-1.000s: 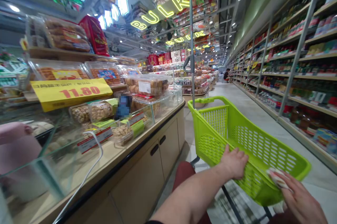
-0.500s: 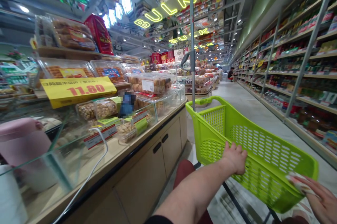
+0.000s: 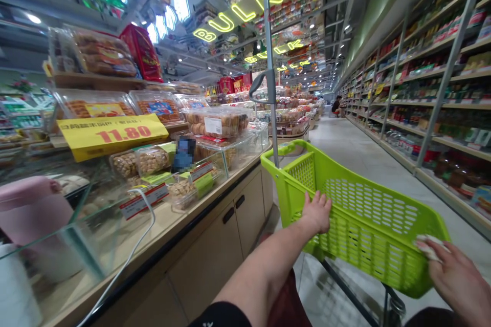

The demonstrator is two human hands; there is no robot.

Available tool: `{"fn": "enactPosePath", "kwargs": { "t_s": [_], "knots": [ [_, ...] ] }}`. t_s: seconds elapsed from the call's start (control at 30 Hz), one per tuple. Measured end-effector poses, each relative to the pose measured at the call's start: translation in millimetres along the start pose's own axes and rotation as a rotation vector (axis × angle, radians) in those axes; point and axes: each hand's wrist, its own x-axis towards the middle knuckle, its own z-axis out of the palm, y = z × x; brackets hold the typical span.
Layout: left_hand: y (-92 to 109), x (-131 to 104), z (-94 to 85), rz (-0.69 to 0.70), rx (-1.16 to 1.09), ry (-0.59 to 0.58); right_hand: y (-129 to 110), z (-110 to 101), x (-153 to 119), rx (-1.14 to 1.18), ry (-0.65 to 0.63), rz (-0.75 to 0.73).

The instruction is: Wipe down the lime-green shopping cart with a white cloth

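Note:
A green plastic shopping basket (image 3: 368,235) on a wheeled cart frame stands at the right, with a grey upright pole (image 3: 269,50) at its far left end. My left hand (image 3: 317,212) grips the near rim of the basket, fingers over the edge and pointing inward. At the basket's near right corner, my right hand (image 3: 452,265) is closed on a crumpled white cloth (image 3: 432,246), which presses against the rim. The inside of the basket shows only in part.
On the left runs a glass-fronted counter (image 3: 215,214) with packed pastries (image 3: 218,123), a yellow price sign (image 3: 113,135), a pink bin (image 3: 34,209) and a white cable (image 3: 134,250). Stocked shelves (image 3: 437,102) line the right. A person (image 3: 336,106) crouches far down the aisle.
The basket and its pole have shifted left, and my left hand has moved left with the rim. My right hand, with the cloth, has come slightly up along the basket's corner.

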Motion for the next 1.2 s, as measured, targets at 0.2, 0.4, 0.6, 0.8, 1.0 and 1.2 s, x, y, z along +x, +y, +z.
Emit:
{"fn": "enactPosePath", "kwargs": {
  "t_s": [0.2,0.4,0.6,0.8,1.0,1.2],
  "knots": [
    [-6.2,-0.5,-1.4,0.037,0.013,0.039,-60.4,16.8,6.1,-0.021,-0.06,-0.161],
    [-34.0,-9.1,-5.1,-0.045,0.06,0.076,-37.7,-3.2,8.4,-0.104,0.076,-0.031],
    [-30.2,-8.4,1.3,-0.081,0.05,0.096,-60.5,-11.1,6.0,-0.027,0.048,0.026],
    [-29.8,-11.6,4.8,-0.083,0.076,0.135,-128.8,10.5,5.2,0.138,0.001,-0.148],
    [-26.4,-14.1,7.1,-0.091,0.092,0.15,-81.3,-16.2,-2.2,-0.033,0.084,0.042],
    [-19.7,-14.4,4.6,-0.129,0.093,0.158,-78.9,-18.2,-5.0,-0.001,0.076,0.098]
  ]
}}
